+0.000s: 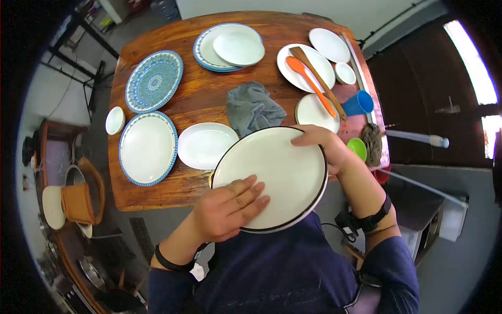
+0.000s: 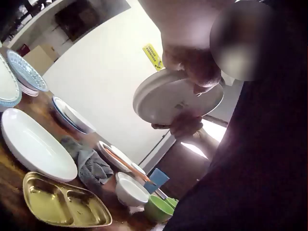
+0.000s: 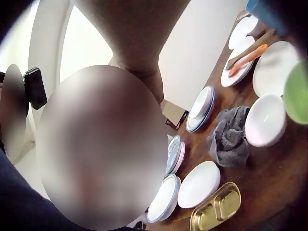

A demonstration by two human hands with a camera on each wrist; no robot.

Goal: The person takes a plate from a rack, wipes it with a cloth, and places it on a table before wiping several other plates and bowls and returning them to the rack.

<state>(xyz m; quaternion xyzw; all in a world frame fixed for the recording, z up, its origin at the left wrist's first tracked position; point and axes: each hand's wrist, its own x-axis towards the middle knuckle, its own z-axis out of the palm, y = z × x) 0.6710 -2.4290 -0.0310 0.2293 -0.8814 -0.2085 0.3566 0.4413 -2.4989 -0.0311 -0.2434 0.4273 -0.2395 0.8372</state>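
Observation:
In the head view, a white plate with a dark rim [image 1: 280, 175] is held above the table's near edge, its face upward. My left hand [image 1: 227, 209] lies across its lower left rim, fingers on the face; in the left wrist view, part of this hand [image 2: 195, 70] overlaps the underside of the plate [image 2: 161, 103]. My right hand [image 1: 327, 146] grips the upper right rim, thumb on the face and fingers underneath. A blurred patch hides much of the right wrist view, with part of my right hand [image 3: 151, 84] showing above it.
On the wooden table [image 1: 198, 94] are blue-patterned plates [image 1: 154, 81], a white oval dish [image 1: 206, 146], a grey cloth [image 1: 253, 107], an orange spoon [image 1: 308, 81] on white plates, a blue cup [image 1: 358, 103], a green bowl [image 1: 356, 149] and a gold divided tray [image 2: 65, 202].

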